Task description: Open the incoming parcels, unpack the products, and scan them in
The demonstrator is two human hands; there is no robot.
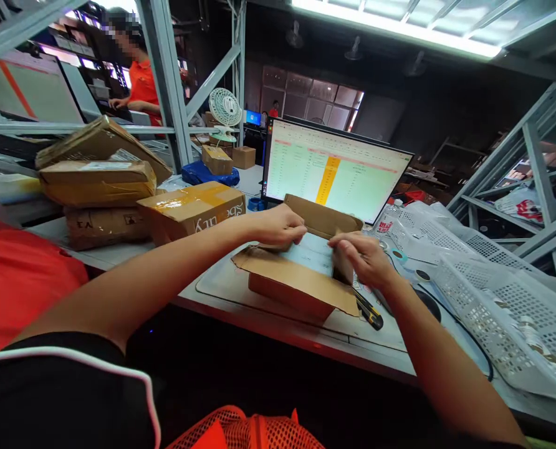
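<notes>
An open cardboard box (301,290) lies on the desk in front of me with its flaps spread. A pale sheet of paper (311,254) sits in its opening. My left hand (278,226) pinches the sheet's left edge with its fingers closed. At the box's right side, my right hand (364,259) has its fingers curled on the paper's right edge. A yellow and black utility knife (369,310) rests on the desk just under my right wrist.
Behind the box stands a monitor (334,169) showing a spreadsheet. Several taped parcels (119,187) pile up at the left. White perforated plastic baskets (493,299) fill the right. A person in an orange shirt (142,84) works at the far left beyond a metal rack post (166,81).
</notes>
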